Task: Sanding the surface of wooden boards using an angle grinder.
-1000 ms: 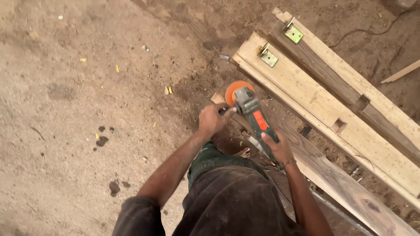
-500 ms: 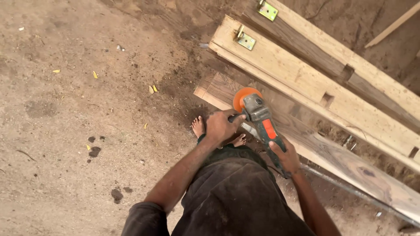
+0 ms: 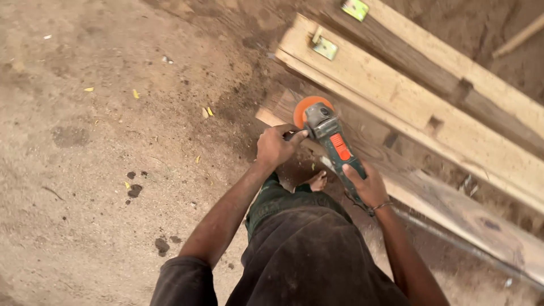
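I hold a dark green angle grinder (image 3: 333, 143) with an orange patch on its body and an orange disc (image 3: 307, 107) at its head. My left hand (image 3: 277, 145) grips the side handle near the head. My right hand (image 3: 365, 184) is closed around the rear of the body. The disc rests on the near end of a dark weathered plank (image 3: 447, 207) that lies on the dirt and runs off to the lower right.
Beyond the plank lie two long pale timber beams (image 3: 391, 85) with cut notches and metal hinge plates (image 3: 324, 46). My bare foot (image 3: 315, 181) stands beside the plank. Sandy ground (image 3: 102, 158) with small yellow flakes and dark spots spreads to the left.
The disc has slid toward the plank's near end, after working a little further along it. Both hands keep the same grip. One foot has gone out of sight.
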